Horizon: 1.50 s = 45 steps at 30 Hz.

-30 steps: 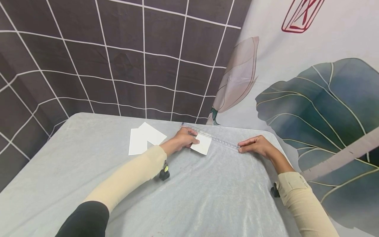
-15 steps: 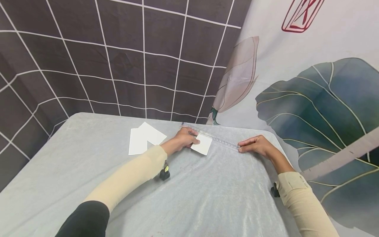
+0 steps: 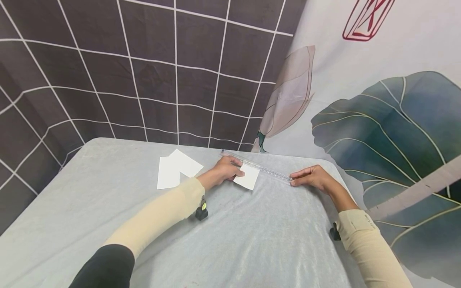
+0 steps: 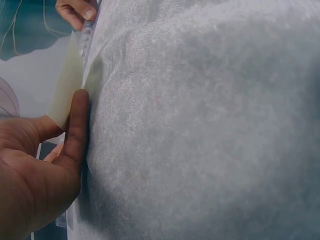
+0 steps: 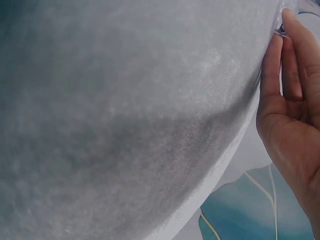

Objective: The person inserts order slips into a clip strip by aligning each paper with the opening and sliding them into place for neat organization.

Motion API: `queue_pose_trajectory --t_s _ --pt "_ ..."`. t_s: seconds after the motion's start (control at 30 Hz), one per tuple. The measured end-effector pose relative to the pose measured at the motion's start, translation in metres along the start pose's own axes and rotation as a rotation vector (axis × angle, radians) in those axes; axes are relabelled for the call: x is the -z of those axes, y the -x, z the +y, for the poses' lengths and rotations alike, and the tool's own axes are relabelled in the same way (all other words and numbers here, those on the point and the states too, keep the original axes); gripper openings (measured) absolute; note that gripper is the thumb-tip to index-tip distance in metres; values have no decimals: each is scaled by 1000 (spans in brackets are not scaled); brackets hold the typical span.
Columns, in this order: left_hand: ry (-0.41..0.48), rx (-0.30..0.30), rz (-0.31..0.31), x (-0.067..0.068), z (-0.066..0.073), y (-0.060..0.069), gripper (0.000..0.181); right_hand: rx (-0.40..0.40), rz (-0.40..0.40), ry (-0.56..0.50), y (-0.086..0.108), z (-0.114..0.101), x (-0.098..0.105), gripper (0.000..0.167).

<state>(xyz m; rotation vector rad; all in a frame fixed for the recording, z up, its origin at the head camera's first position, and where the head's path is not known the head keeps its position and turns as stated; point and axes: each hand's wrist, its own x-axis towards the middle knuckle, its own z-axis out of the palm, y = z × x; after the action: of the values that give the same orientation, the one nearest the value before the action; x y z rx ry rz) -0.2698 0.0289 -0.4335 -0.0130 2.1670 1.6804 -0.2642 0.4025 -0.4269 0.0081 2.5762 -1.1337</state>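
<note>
two hands are at work near the far edge of the desk. the left hand pinches a small white card by its near left part, thumb on top and a finger beneath; in the left wrist view the card tilts up off the cloth. the right hand pinches the near right end of a clear ruler between thumb and fingertips. the ruler runs slantwise from there, behind the card and the left hand, its other end close to the far edge of the desk. the card's far edge lies along the ruler, though whether they touch is hard to tell. further left, beyond the left forearm, two white sheets lie flat and overlap at an angle. both arms wear cream sleeves, with a small black device at each wrist. behind the desk hangs a dark gridded cloth, and to the right a pale one with a large blue-green leaf.
</note>
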Motion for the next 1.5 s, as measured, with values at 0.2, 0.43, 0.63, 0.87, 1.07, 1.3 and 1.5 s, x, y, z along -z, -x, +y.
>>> queue_pose_trajectory --t_s 0.2,0.43,0.63,0.87,1.07,1.3,1.5 --pt "27 -3 -10 -1 -2 -1 44 0 0 -1 0 0 0 42" --pt "33 -7 -15 -2 -2 -2 44 -5 3 6 0 1 0 41" --pt "35 -6 -20 -3 -1 -1 43 -3 4 15 -1 1 -1 41" --pt "43 0 -24 -5 -2 -1 45 5 0 18 0 1 0 42" --pt "71 -4 -33 -8 -1 -2 46 4 1 12 0 1 0 43" --pt "60 -4 -28 -11 -1 0 45 1 1 5 0 0 0 42" --pt "52 -1 -28 -11 0 1 45 0 0 7 1 -1 0 41"
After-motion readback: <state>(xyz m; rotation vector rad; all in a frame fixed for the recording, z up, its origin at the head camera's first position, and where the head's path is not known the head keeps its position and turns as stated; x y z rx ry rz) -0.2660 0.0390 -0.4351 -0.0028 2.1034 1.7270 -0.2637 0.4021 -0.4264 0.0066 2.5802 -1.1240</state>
